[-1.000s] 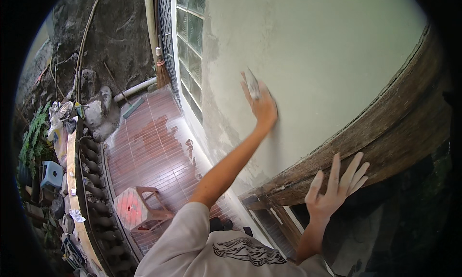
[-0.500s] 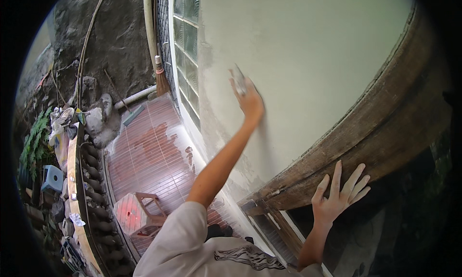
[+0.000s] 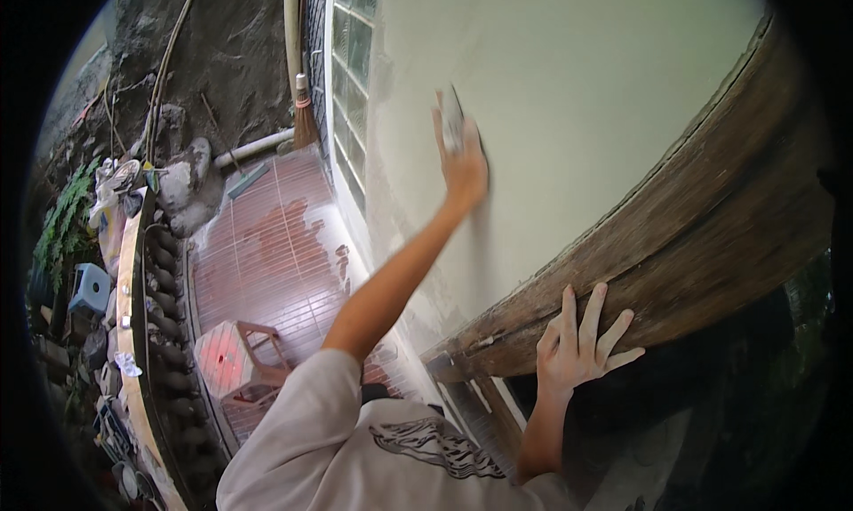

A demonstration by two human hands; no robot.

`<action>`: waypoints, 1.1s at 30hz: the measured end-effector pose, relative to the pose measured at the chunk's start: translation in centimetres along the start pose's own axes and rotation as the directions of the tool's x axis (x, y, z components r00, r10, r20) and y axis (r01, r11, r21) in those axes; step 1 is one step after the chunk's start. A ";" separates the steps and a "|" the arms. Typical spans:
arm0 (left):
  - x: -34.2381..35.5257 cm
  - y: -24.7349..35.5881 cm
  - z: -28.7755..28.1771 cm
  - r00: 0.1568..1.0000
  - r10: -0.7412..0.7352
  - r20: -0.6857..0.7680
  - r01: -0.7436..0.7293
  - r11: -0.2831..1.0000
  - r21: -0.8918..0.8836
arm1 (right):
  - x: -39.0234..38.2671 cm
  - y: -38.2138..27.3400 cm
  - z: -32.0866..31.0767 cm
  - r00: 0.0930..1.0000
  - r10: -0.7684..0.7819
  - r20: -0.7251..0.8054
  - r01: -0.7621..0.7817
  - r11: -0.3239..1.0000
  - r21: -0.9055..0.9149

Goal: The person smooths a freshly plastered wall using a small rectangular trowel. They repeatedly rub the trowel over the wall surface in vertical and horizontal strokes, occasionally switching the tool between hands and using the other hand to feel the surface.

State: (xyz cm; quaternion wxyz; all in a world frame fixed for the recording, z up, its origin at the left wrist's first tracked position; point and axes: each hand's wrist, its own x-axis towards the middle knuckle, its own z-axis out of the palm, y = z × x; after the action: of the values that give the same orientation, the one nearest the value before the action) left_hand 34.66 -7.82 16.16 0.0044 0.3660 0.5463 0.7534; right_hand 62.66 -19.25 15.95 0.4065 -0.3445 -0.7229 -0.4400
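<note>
Up on the pale plastered wall (image 3: pixel 577 111), my left hand (image 3: pixel 464 175) grips a flat, greyish-white hand tool (image 3: pixel 452 124) with a dark edge. Its kind is hard to make out, since the fingers and palm cover much of it. The tool lies close against the wall surface, left of the wall's middle. Lower right, my right hand (image 3: pixel 573 355) is open, its fingers spread over the lower edge of a brown, weathered wooden beam (image 3: pixel 657 262). Nothing is held in that hand.
A louvred glass window (image 3: pixel 351 93) borders the wall on the left. On the wet, red-tiled floor (image 3: pixel 258 253) stands a plastic stool (image 3: pixel 227 360). A broom (image 3: pixel 304 120) leans in the far corner. Along the left runs a balustrade (image 3: pixel 164 307), with clutter beyond it.
The view has shifted slightly. My left hand stays on the wall with the tool, a little higher in the picture. My right hand has moved left along the beam.
</note>
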 end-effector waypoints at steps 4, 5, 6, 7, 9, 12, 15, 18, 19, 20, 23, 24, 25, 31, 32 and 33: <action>2.8 -0.1 -0.2 0.951 -0.293 -0.095 0.284 0.954 -0.098 | 0.0 -0.4 0.3 0.998 0.050 -0.029 -0.047 0.996 0.076; 1.1 0.3 -0.1 0.965 -0.240 -0.105 0.234 0.970 -0.073 | 0.0 -0.5 0.3 0.998 0.058 -0.028 -0.056 0.995 0.077; -1.5 0.7 0.1 0.976 -0.187 -0.113 0.183 0.982 -0.043 | 0.0 -0.5 0.3 0.998 0.044 -0.038 -0.040 0.996 0.085; -4.1 1.3 0.1 0.985 -0.137 -0.109 0.137 0.991 -0.011 | 0.0 -0.4 0.3 0.999 0.040 -0.033 -0.037 0.995 0.090; -6.9 2.6 0.3 0.999 -0.006 -0.042 0.010 0.997 0.081 | 0.1 -0.3 0.2 0.999 0.030 -0.030 -0.027 0.994 0.103; -4.9 3.5 0.5 0.990 0.143 0.008 -0.143 0.985 0.099 | 0.2 -0.2 0.0 0.999 0.008 -0.036 -0.004 0.993 0.122; -0.2 2.5 -0.2 0.997 -0.059 -0.044 0.059 0.998 -0.008 | 0.3 -0.2 -0.2 0.999 0.007 -0.033 -0.002 0.989 0.145; -1.3 1.3 -0.3 0.975 -0.187 -0.120 0.180 0.981 -0.066 | 0.5 -0.3 -0.3 0.999 0.014 -0.041 -0.007 0.986 0.168; -2.4 1.2 -0.2 0.965 -0.224 -0.139 0.214 0.973 -0.084 | 0.5 -0.4 -0.3 0.999 0.014 -0.042 -0.006 0.985 0.171; -3.5 1.3 0.0 0.981 -0.146 -0.127 0.141 0.989 -0.043 | 0.5 -0.4 -0.3 0.999 0.017 -0.043 -0.009 0.984 0.176; -4.0 2.6 1.1 0.999 -0.011 -0.051 0.011 1.000 0.001 | 0.6 -0.3 -0.4 1.000 0.020 -0.019 -0.016 0.986 0.168; -3.6 2.9 1.2 0.994 -0.095 -0.062 0.094 0.995 -0.025 | 0.5 -0.2 -0.3 0.999 0.008 -0.035 -0.002 0.984 0.181; -2.1 3.0 0.9 0.981 -0.180 -0.066 0.177 0.983 -0.051 | 0.5 -0.2 -0.4 1.000 0.005 -0.031 0.001 0.983 0.186; -2.7 0.8 -0.3 0.918 -0.383 -0.101 0.368 0.919 -0.141 | 0.3 -0.1 -0.3 0.999 0.008 -0.033 -0.001 0.976 0.218; -3.4 0.7 0.1 0.904 -0.417 -0.089 0.406 0.906 -0.119 | 0.3 -0.1 -0.2 0.999 0.020 -0.034 -0.012 0.974 0.225; -3.2 0.7 0.3 0.970 -0.242 -0.032 0.244 0.969 0.045 | 0.3 -0.1 -0.2 0.999 0.024 -0.040 -0.014 0.971 0.238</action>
State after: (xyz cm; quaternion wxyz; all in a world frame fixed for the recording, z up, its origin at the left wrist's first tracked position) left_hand 37.43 -9.15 15.05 0.0804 0.2864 0.6053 0.7383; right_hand 62.55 -19.43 16.22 0.4644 -0.2907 -0.7582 -0.3534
